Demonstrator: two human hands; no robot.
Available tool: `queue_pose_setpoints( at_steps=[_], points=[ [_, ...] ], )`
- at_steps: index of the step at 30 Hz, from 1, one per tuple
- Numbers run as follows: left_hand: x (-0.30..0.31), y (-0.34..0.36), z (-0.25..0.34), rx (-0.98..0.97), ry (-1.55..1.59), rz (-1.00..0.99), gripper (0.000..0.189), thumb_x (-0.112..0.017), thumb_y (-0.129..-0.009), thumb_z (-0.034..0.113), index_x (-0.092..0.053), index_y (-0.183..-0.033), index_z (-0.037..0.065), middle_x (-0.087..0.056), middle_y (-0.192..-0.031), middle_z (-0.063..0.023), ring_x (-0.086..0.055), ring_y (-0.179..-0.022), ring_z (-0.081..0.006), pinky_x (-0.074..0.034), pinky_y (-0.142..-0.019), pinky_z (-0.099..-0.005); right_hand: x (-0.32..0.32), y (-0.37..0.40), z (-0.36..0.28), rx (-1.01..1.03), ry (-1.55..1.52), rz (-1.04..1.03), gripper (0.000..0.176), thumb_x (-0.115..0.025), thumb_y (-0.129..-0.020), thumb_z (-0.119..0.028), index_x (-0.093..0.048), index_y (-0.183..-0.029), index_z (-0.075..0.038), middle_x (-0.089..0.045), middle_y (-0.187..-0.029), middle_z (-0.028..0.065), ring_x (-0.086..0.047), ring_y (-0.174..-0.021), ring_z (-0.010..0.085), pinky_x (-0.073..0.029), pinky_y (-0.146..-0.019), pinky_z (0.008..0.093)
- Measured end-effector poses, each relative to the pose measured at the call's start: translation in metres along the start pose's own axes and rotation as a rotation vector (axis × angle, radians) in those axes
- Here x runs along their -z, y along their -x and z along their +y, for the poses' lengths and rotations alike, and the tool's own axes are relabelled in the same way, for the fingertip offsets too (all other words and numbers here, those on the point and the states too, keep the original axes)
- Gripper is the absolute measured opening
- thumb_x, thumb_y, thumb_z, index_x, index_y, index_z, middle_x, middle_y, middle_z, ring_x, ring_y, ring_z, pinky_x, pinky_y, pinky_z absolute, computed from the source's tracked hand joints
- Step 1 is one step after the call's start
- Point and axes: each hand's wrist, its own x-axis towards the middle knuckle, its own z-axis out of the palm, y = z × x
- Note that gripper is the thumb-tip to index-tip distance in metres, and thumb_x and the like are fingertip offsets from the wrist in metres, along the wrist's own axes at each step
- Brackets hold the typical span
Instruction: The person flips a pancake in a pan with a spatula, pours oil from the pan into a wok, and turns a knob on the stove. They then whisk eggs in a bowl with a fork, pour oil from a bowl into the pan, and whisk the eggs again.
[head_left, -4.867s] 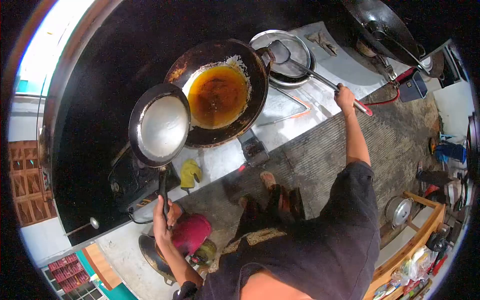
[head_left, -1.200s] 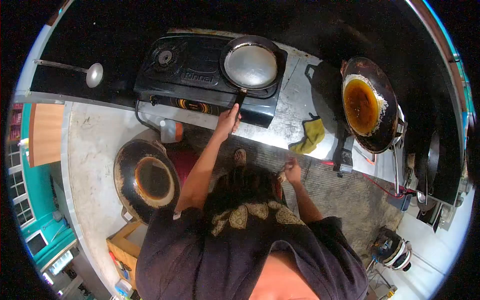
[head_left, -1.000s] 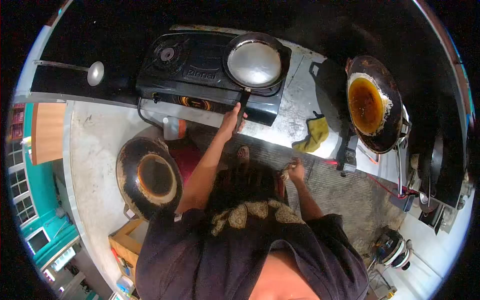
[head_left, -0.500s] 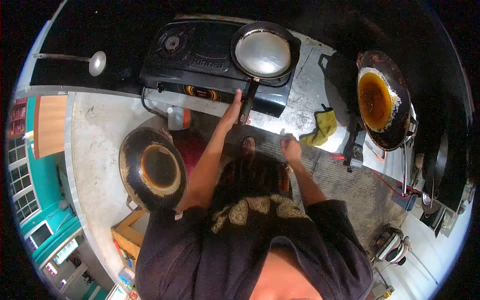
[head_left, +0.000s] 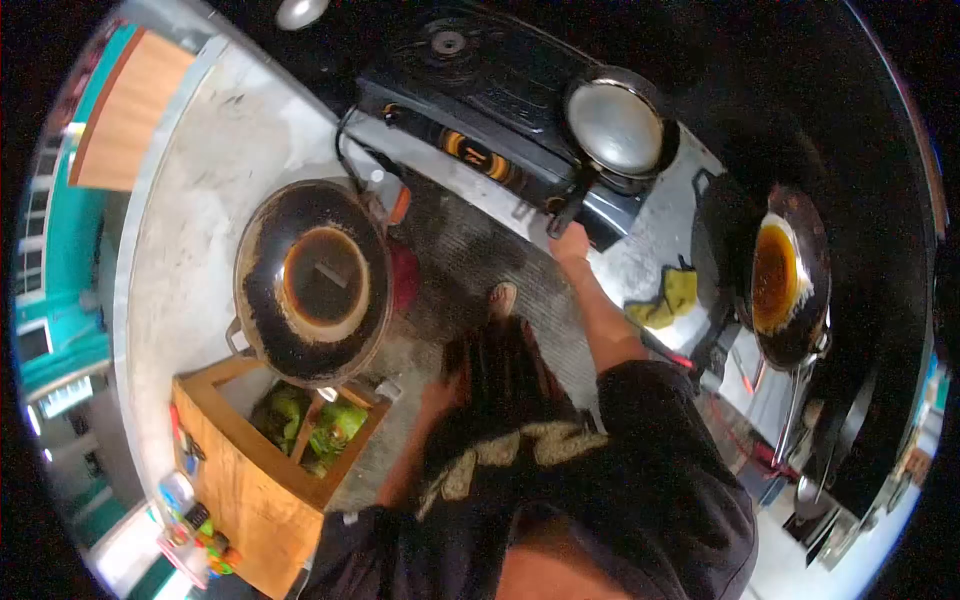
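Note:
A small frying pan, its inside pale and shiny, sits on the right burner of the black gas stove. My right hand is closed around the end of its black handle. My left hand hangs low beside my left thigh, smeared by motion, so its fingers cannot be made out. To the left, a large wok with dark liquid stands on the pale counter. A yellow-green cloth lies to the right of my right forearm.
Another wok with brown liquid is at the right. A wooden box at lower left holds green leafy-looking things and a wooden handle. A bottle with an orange part stands near the stove hose. Part of a ladle shows at the top.
My left hand has left the pan handle and dropped toward my thigh. My right hand has moved onto the handle. The view has turned, bringing the wooden box further into sight.

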Motion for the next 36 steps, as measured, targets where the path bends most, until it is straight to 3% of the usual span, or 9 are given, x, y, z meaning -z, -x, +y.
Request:
queue_pose_setpoints(
  at_steps=[2,8,11,16,17,23,26,32,36],
  points=[
    [-0.021,0.018,-0.096,-0.137,0.003,0.080,0.047,-0.048,-0.088,0.044,-0.063,-0.097,0.001,-0.064,-0.072,-0.0156,-0.063,-0.065,-0.0271,-0.048,-0.062,-0.0397,-0.007,-0.004,0.005,-0.029,-0.016,0.058,0.038,-0.051,-0.085,-0.041,-0.064,-0.084,-0.005,-0.064,-0.079,0.0232,-0.061,-0.081,0.0406,-0.050,-0.069,0.0450],
    [-0.073,0.022,-0.205,-0.110,-0.079,0.372,0.048,-0.046,-0.088,0.043,-0.064,-0.093,-0.001,-0.064,-0.077,-0.0166,-0.062,-0.071,-0.0334,-0.047,-0.064,-0.0430,-0.022,-0.004,0.015,0.087,-0.188,0.273,0.037,-0.050,-0.088,-0.037,-0.059,-0.091,-0.001,-0.061,-0.079,0.0257,-0.061,-0.073,0.0421,-0.049,-0.063,0.0461],
    [-0.048,0.033,-0.165,0.051,-0.156,0.311,0.047,-0.043,-0.089,0.044,-0.065,-0.092,0.002,-0.064,-0.076,-0.0148,-0.060,-0.070,-0.0354,-0.047,-0.063,-0.0437,-0.015,-0.002,0.002,0.225,0.090,0.270,0.030,-0.049,-0.089,-0.030,-0.059,-0.091,-0.002,-0.060,-0.078,0.0261,-0.060,-0.069,0.0440,-0.049,-0.061,0.0492],
    [-0.014,0.038,-0.163,-0.183,0.008,0.179,0.047,-0.041,-0.090,0.044,-0.063,-0.088,0.002,-0.061,-0.070,-0.0134,-0.059,-0.064,-0.0324,-0.046,-0.061,-0.0448,-0.031,-0.001,0.011,0.254,0.290,0.426,0.039,-0.042,-0.093,-0.040,-0.051,-0.097,-0.002,-0.058,-0.079,0.0295,-0.059,-0.073,0.0483,-0.049,-0.060,0.0556],
    [-0.011,0.042,-0.168,-0.211,0.014,0.206,0.046,-0.042,-0.090,0.042,-0.062,-0.087,0.001,-0.060,-0.068,-0.0131,-0.060,-0.063,-0.0307,-0.046,-0.061,-0.0443,-0.034,-0.013,0.013,-0.040,0.130,0.225,0.045,-0.038,-0.093,-0.044,-0.046,-0.104,-0.001,-0.058,-0.085,0.0316,-0.059,-0.079,0.0491,-0.050,-0.063,0.0545],
    [-0.021,0.026,-0.284,0.020,0.326,0.223,0.035,-0.047,-0.091,0.034,-0.063,-0.089,0.003,-0.059,-0.064,-0.0104,-0.060,-0.059,-0.0224,-0.046,-0.055,-0.0371,-0.030,-0.014,0.001,-0.013,0.383,0.352,0.046,-0.038,-0.094,-0.036,-0.058,-0.077,0.001,-0.060,-0.071,0.0259,-0.061,-0.072,0.0451,-0.050,-0.064,0.0498],
    [0.012,0.036,-0.260,0.134,0.216,0.055,0.028,-0.063,-0.083,0.037,-0.065,-0.096,0.013,-0.066,-0.083,-0.0076,-0.062,-0.071,-0.0233,-0.049,-0.065,-0.0348,-0.043,-0.030,0.030,0.188,0.491,0.492,0.046,-0.042,-0.092,-0.027,-0.058,-0.057,-0.001,-0.057,-0.059,0.0241,-0.060,-0.064,0.0404,-0.048,-0.058,0.0490],
    [-0.042,0.021,-0.334,-0.159,0.053,0.287,0.034,-0.051,-0.089,0.036,-0.063,-0.095,0.005,-0.063,-0.072,-0.0106,-0.061,-0.062,-0.0246,-0.046,-0.057,-0.0366,-0.035,-0.035,0.033,0.150,0.455,0.352,0.045,-0.040,-0.092,-0.029,-0.062,-0.066,0.002,-0.061,-0.070,0.0242,-0.061,-0.071,0.0410,-0.050,-0.064,0.0470],
    [-0.008,0.030,-0.285,0.126,0.252,0.170,0.036,-0.053,-0.088,0.038,-0.063,-0.097,0.004,-0.065,-0.079,-0.0135,-0.064,-0.069,-0.0279,-0.048,-0.061,-0.0385,-0.010,-0.008,-0.021,0.030,0.485,0.236,0.042,-0.040,-0.091,-0.031,-0.064,-0.074,0.000,-0.064,-0.079,0.0229,-0.063,-0.080,0.0371,-0.051,-0.068,0.0435]
  ],
)
